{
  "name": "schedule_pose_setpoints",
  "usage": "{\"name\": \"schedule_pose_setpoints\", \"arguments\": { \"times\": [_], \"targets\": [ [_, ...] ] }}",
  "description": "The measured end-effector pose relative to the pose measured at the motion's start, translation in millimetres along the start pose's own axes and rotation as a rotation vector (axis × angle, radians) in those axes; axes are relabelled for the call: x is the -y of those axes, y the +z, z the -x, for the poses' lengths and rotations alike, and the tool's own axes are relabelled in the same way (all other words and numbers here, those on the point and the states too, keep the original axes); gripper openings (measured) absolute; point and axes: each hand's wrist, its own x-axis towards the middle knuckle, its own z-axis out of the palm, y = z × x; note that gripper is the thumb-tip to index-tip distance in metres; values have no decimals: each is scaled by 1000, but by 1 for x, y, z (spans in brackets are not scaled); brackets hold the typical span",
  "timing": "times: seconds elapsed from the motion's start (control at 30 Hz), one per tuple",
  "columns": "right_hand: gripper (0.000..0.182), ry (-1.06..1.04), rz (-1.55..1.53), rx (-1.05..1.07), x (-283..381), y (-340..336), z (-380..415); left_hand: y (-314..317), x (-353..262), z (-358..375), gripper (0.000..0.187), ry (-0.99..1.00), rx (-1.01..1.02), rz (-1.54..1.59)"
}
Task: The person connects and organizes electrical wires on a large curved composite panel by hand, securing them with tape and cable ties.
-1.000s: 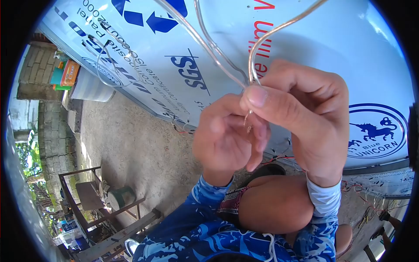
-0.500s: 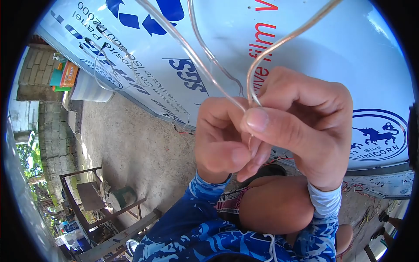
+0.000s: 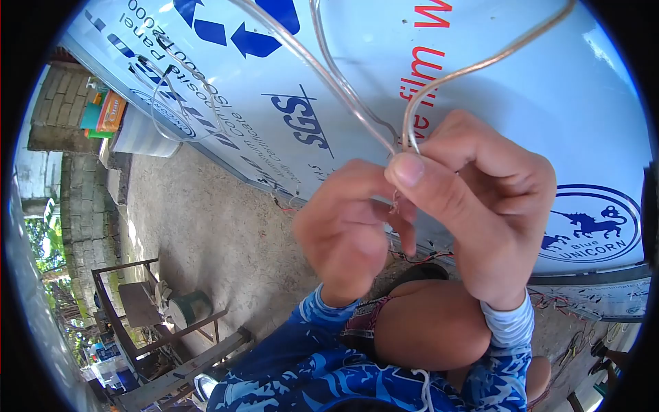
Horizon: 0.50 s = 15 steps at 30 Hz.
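Several clear-coated wires (image 3: pixel 357 106) come down from above and meet between the thumb and fingers of my right hand (image 3: pixel 491 206), which is shut on them. Below the pinch a twisted bare copper end (image 3: pixel 395 202) sticks out. Close beside that end is my left hand (image 3: pixel 347 223). Its thumb stands apart from the fingers, which curl behind the copper; nothing is gripped in it. Behind both hands spreads a large panel with a pale blue printed film (image 3: pixel 371 41).
A thin loop of wire (image 3: pixel 159 113) lies on the panel at left. Beyond its edge, a whitish tub (image 3: pixel 147 137) stands by a block wall. A rusty metal frame (image 3: pixel 178 336) with a green bucket (image 3: pixel 192 309) stands lower left. Loose wires (image 3: pixel 570 302) lie at right.
My left thumb has come off the twisted copper end and the left hand has opened, shifting slightly left. My right hand keeps its pinch. The whole view has shifted a little.
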Motion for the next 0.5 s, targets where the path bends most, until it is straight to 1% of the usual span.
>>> {"name": "schedule_pose_setpoints", "arguments": {
  "times": [0.03,0.07,0.1,0.13,0.17,0.27,0.37,0.4,0.43,0.47,0.5],
  "targets": [
    [10,27,-15,31,2,-1,-1,0,-6,0,17,-259,11,297],
    [10,42,-24,49,4,0,-1,-2,-8,0,17,-461,36,534],
    [11,57,-32,66,7,1,-1,-4,-8,-1,16,-589,80,712],
    [11,149,-103,71,10,3,0,-5,-5,-2,15,-650,121,838],
    [11,194,-138,77,13,4,0,-5,-3,-4,15,-702,162,947],
    [10,330,-184,90,19,7,1,-5,4,-5,13,-729,251,1102],
    [9,391,-200,84,22,8,1,-5,5,-5,11,-715,277,1106],
    [9,389,-199,81,19,8,2,-4,4,-6,11,-692,270,1060],
    [9,241,-149,96,13,7,3,-4,3,-4,10,-627,241,950],
    [9,91,-98,110,7,7,4,-4,1,-4,10,-532,196,791],
    [9,90,-97,106,3,4,3,-4,-1,-4,10,-346,133,523]
  ]
}}
